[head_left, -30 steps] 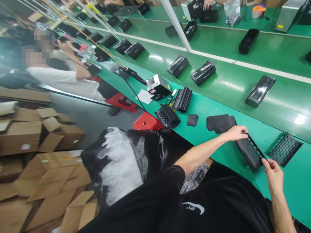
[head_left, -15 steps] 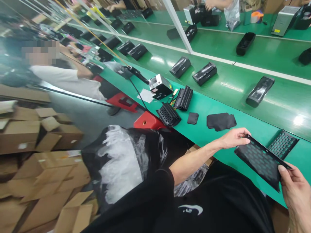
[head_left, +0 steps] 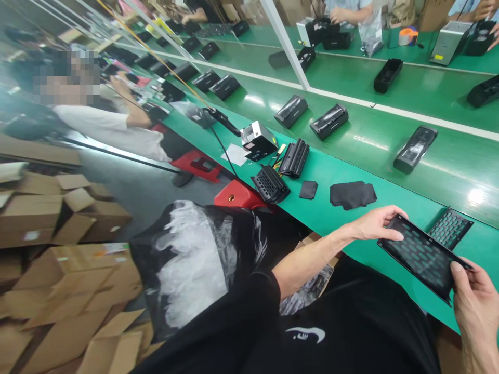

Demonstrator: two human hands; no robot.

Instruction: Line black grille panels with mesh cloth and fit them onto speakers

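Both hands hold a black perforated metal plate (head_left: 423, 257) with rows of slots, tilted above the green workbench (head_left: 390, 200). My left hand (head_left: 376, 224) grips its upper left edge, and my right hand (head_left: 473, 298) pinches its lower right corner. A similar slotted plate (head_left: 450, 228) lies on the bench, partly hidden behind the held one. Just left of my left hand is a pile of black foam sheets (head_left: 353, 195), with a small black square pad (head_left: 307, 189) beyond it.
Slotted black housing parts (head_left: 270, 183) and a silver box (head_left: 256, 140) stand further left on the bench. A parallel bench carries black units (head_left: 329, 121). A red stool (head_left: 237, 195), a black-and-white bag (head_left: 195, 265) and cardboard boxes (head_left: 66, 306) sit below left. A co-worker (head_left: 97, 122) sits at far left.
The plate has turned from nearly edge-on to showing its flat slotted face, and it has moved up and right. Both hands have rotated with it. The view has shifted slightly.
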